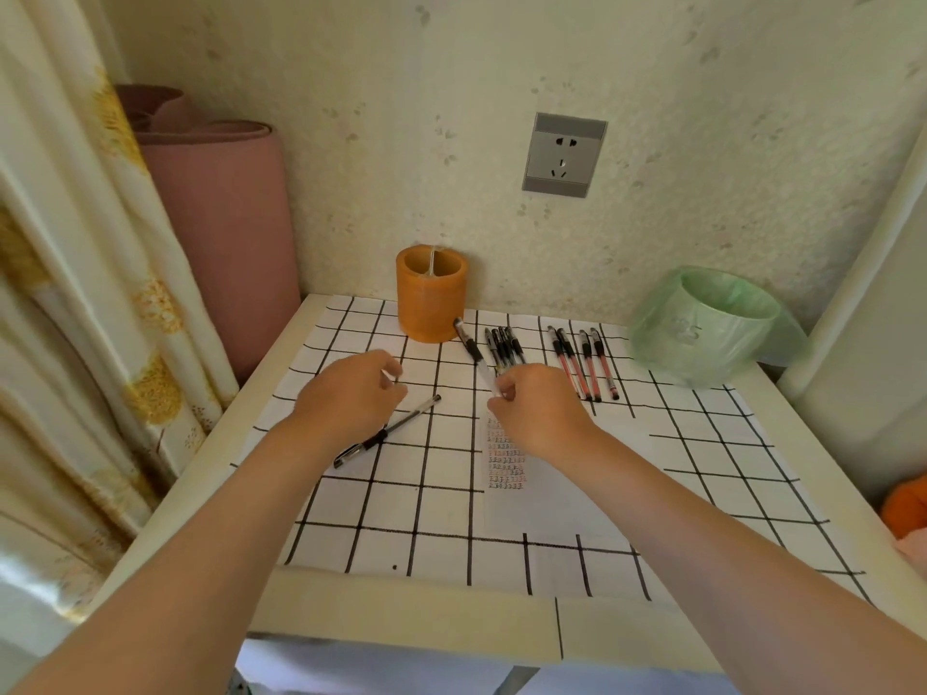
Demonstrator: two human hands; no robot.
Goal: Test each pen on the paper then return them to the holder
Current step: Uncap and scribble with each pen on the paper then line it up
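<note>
An orange pen holder (431, 298) stands at the back of the table by the wall. My right hand (539, 411) pinches the clear end of a black pen (471, 348); its dark capped end points toward the holder's base. My left hand (348, 396) hovers with loosely curled fingers and shows nothing in its grasp, just above another black pen (401, 426) that lies slanted on the checked cloth. Several black pens (504, 346) lie in a row behind my right hand, and several red pens (584, 363) lie to their right. A white paper (506, 461) with rows of small marks lies under my right wrist.
A bin lined with a green bag (702, 328) stands at the table's back right. A rolled pink mat (220, 233) and a curtain (75, 293) are on the left. A wall socket (563, 155) sits above the table. An orange object (905, 509) shows at the right edge.
</note>
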